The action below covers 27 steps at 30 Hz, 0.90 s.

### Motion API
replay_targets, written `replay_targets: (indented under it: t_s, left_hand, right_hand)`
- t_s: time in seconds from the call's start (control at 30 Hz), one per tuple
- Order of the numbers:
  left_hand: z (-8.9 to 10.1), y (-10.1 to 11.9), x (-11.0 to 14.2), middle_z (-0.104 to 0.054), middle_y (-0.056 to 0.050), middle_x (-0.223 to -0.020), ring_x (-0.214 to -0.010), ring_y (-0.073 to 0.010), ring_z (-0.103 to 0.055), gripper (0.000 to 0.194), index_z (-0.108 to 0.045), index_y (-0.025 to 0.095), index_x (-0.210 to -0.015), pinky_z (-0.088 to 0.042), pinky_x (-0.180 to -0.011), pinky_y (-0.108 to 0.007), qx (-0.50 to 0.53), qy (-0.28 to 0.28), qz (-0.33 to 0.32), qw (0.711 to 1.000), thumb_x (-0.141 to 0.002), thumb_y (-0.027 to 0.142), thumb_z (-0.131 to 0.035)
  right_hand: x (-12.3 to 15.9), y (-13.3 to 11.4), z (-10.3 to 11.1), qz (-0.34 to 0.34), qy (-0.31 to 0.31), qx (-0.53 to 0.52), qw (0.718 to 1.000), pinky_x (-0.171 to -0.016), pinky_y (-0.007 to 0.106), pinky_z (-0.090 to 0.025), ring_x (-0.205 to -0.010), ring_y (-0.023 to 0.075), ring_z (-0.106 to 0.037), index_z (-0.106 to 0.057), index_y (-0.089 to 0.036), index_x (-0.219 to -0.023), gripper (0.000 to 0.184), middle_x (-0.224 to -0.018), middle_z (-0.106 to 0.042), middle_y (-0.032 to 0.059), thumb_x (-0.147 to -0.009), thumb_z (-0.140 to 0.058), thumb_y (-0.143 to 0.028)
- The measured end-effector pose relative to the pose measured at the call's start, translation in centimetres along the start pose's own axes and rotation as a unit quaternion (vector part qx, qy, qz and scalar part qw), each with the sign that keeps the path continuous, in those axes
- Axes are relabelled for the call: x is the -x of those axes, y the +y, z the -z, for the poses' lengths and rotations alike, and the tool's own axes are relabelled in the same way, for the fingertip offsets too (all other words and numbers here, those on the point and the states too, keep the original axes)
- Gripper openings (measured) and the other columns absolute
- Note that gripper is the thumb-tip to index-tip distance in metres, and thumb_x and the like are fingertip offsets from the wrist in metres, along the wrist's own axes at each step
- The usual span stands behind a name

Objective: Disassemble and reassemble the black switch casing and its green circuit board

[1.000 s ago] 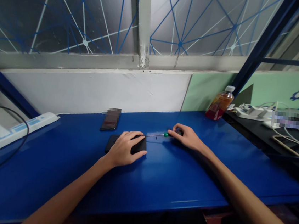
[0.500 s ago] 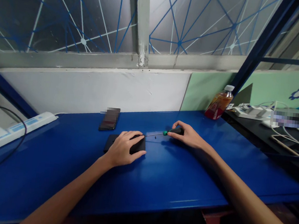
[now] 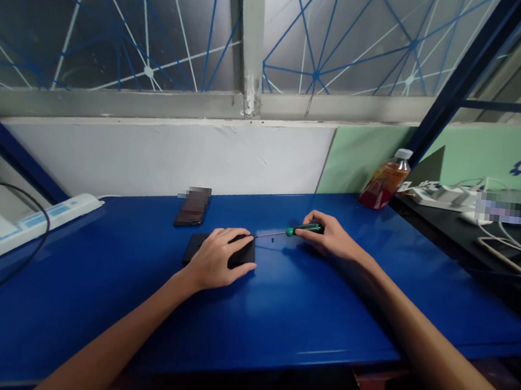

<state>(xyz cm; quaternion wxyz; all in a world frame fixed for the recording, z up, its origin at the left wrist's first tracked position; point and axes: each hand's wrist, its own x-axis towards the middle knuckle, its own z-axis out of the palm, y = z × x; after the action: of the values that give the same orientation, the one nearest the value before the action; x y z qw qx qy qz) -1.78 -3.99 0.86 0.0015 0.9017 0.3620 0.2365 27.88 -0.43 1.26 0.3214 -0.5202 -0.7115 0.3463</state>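
Observation:
A flat black box lies on the blue table, and my left hand is laid across it. The fingers hook over its far side while the thumb rests at the near right corner; the palm hides much of the box. My right hand is closed around the green and black handle of a screwdriver. Its thin shaft points left and its tip meets the far right corner of the box, close to my left fingertips. Just below the shaft, a tiny dark piece, perhaps a screw, lies on the table.
Behind the box lies a dark phone. A white power strip with a black cable stands at the left. On the right are a bottle of reddish drink and a black surface with chargers and white cables. A wall borders the back of the blue table.
The screwdriver handle has turned in my right hand, so more green shows. Its tip stays at the box corner, and my left hand keeps its place. The whole view has shifted slightly.

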Motion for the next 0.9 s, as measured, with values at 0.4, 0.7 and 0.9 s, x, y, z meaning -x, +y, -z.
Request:
replay_targets:
  t_s: [0.4, 0.7, 0.9]
  left_hand:
    - [-0.06, -0.04, -0.03, -0.062, -0.012, -0.125, -0.113, -0.0302, -0.058, 0.048, -0.059, 0.021, -0.126, -0.046, -0.094, -0.05, 0.0, 0.011, 0.0, 1.0, -0.085, 0.045, -0.06]
    - [-0.31, -0.17, -0.09, -0.067, -0.011, -0.119, -0.109, -0.0287, -0.063, 0.046, -0.064, 0.018, -0.12, -0.049, -0.095, -0.048, 0.015, 0.05, 0.001, 0.999, -0.081, 0.044, -0.065]
    - [-0.32, -0.26, -0.11, -0.069, -0.011, -0.115, -0.107, -0.0285, -0.065, 0.047, -0.064, 0.019, -0.121, -0.051, -0.095, -0.047, 0.017, 0.063, -0.009, 0.998, -0.082, 0.044, -0.064]
  right_hand:
    - [-0.2, 0.17, 0.1, 0.047, 0.036, 0.096, 0.994, -0.054, 0.027, -0.034, -0.06, 0.0157, -0.049, -0.056, -0.021, -0.086, 0.039, -0.068, -0.059, 0.0003, -0.074, -0.066, -0.056]
    - [-0.19, -0.49, -0.03, 0.045, 0.056, 0.177, 0.982, -0.051, 0.029, -0.026, -0.053, 0.0145, -0.042, -0.059, -0.019, -0.061, 0.053, -0.055, -0.051, 0.0016, -0.086, -0.045, -0.064]
    - [-0.29, 0.33, 0.03, 0.029, -0.011, 0.021, 0.999, -0.051, 0.026, -0.034, -0.056, 0.0139, -0.049, -0.057, -0.02, -0.088, 0.041, -0.069, -0.062, 0.0002, -0.069, -0.071, -0.054]
